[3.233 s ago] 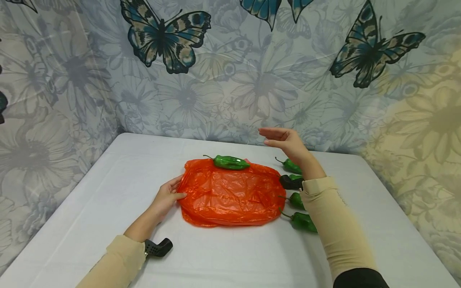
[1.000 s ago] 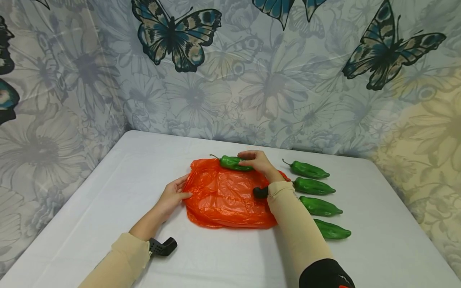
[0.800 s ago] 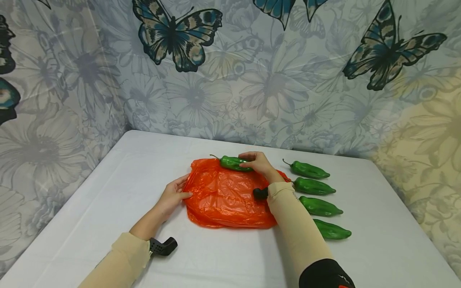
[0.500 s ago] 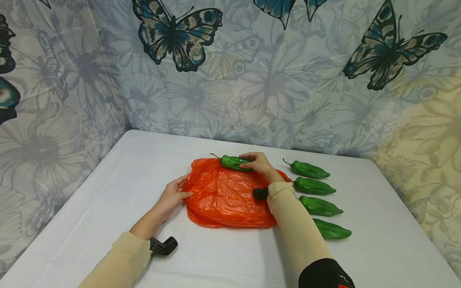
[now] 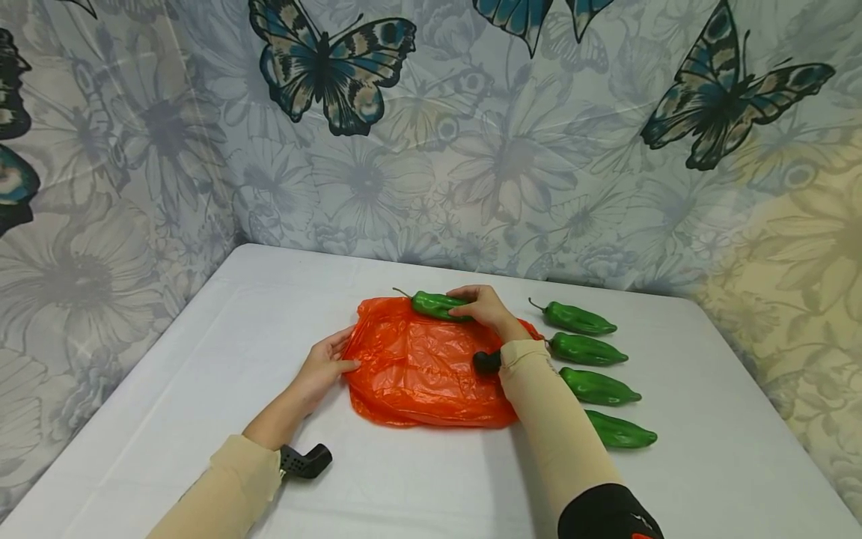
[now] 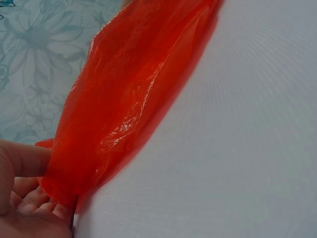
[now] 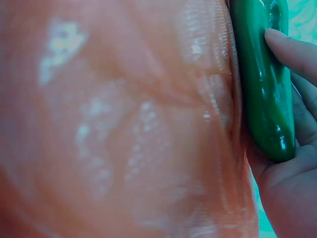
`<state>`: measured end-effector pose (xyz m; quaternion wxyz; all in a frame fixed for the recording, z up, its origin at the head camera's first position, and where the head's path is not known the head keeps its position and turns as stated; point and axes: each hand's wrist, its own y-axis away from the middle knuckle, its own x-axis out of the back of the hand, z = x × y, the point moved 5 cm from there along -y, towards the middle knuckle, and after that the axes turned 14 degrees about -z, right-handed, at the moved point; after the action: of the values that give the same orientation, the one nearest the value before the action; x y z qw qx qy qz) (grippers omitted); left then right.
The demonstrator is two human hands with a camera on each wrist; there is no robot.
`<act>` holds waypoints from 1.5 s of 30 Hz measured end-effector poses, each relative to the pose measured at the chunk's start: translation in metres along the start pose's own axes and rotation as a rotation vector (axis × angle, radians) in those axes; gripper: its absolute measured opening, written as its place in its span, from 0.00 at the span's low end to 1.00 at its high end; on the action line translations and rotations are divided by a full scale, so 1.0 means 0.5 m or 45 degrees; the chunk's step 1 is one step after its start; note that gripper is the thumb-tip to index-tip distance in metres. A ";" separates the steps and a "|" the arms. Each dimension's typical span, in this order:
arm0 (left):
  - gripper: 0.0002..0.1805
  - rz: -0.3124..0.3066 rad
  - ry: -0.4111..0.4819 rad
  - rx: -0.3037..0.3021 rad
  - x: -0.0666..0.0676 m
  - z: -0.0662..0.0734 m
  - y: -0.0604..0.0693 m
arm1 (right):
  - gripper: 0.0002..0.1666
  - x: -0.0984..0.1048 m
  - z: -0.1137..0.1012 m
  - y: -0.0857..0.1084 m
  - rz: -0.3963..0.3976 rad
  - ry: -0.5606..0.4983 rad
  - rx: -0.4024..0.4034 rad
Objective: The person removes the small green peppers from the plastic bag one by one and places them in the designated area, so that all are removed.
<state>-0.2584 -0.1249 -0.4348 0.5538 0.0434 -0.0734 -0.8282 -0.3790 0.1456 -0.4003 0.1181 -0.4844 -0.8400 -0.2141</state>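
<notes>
A crumpled orange-red plastic bag [image 5: 424,367] lies on the white table. My left hand [image 5: 322,367] pinches its left edge; in the left wrist view the thumb [image 6: 29,159] is on one side of the film and the other fingers are behind it. Along the bag's far edge rests a green pepper [image 5: 431,303], its stem pointing left. With my right hand [image 5: 486,307] I grip that pepper near its tip. The right wrist view shows the thumb [image 7: 292,49] on the pepper's side [image 7: 262,84] and the fingers behind it, against the bag.
Several more green peppers [image 5: 579,317] lie in a column right of the bag, the nearer ones partly hidden by my right sleeve [image 5: 555,419]. The white table [image 5: 404,486] ends at a butterfly-patterned cloth backdrop [image 5: 498,172].
My right hand has come left and down from above the right-hand peppers and taken hold of the pepper on the bag. Over the last second nothing visibly moves; my left hand stays at the bag.
</notes>
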 end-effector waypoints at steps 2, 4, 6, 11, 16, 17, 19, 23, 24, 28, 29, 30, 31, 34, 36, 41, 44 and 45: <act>0.36 -0.003 0.002 -0.003 -0.001 0.001 0.001 | 0.26 0.002 -0.004 0.000 0.000 -0.011 0.001; 0.36 -0.003 0.004 -0.002 -0.002 0.001 0.002 | 0.26 0.004 -0.008 0.000 -0.002 -0.016 0.005; 0.36 -0.005 0.000 0.001 -0.002 0.001 0.003 | 0.26 0.007 -0.013 -0.001 0.002 -0.013 0.010; 0.36 -0.010 -0.004 0.007 -0.001 0.001 0.005 | 0.26 0.016 -0.020 -0.003 0.004 -0.001 0.025; 0.36 -0.010 0.005 0.008 0.000 0.000 0.005 | 0.27 0.024 -0.034 0.008 -0.013 0.005 0.002; 0.36 -0.012 0.005 0.006 0.000 0.000 0.005 | 0.26 0.026 -0.037 0.011 -0.009 0.007 -0.008; 0.36 -0.012 0.006 0.002 0.001 -0.001 0.005 | 0.26 0.029 -0.042 0.018 -0.009 0.019 -0.016; 0.37 -0.010 0.006 0.000 0.001 -0.003 0.004 | 0.26 0.036 -0.048 0.031 -0.014 0.013 -0.017; 0.37 -0.011 0.008 -0.001 0.001 -0.004 0.003 | 0.26 0.038 -0.049 0.034 -0.018 0.014 -0.016; 0.37 -0.015 0.012 -0.006 0.000 -0.004 0.002 | 0.27 0.046 -0.053 0.047 -0.023 0.025 -0.021; 0.37 -0.015 0.014 -0.006 -0.001 -0.004 0.002 | 0.27 0.048 -0.055 0.051 -0.024 0.025 -0.019; 0.37 -0.016 0.017 -0.004 -0.001 -0.005 0.002 | 0.27 0.049 -0.057 0.054 -0.027 0.028 -0.016; 0.37 -0.016 0.017 -0.002 -0.002 -0.005 0.002 | 0.27 0.050 -0.060 0.058 -0.031 0.032 -0.011; 0.37 -0.018 0.014 -0.002 -0.003 -0.004 0.001 | 0.27 0.051 -0.071 0.069 -0.053 0.051 0.015; 0.37 -0.018 0.008 -0.006 -0.002 -0.002 0.002 | 0.26 0.049 -0.079 0.076 -0.068 0.064 0.036; 0.37 -0.019 -0.001 -0.012 -0.001 0.001 0.002 | 0.25 0.042 -0.098 0.093 -0.091 0.118 0.108; 0.37 -0.024 -0.005 -0.010 -0.002 0.002 0.003 | 0.25 0.036 -0.107 0.106 -0.090 0.162 0.147; 0.37 -0.024 -0.005 -0.010 -0.002 0.002 0.003 | 0.25 0.034 -0.110 0.112 -0.091 0.180 0.160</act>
<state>-0.2567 -0.1247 -0.4336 0.5460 0.0402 -0.0707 -0.8338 -0.3396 0.1569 -0.3311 0.1997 -0.4296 -0.8580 -0.1985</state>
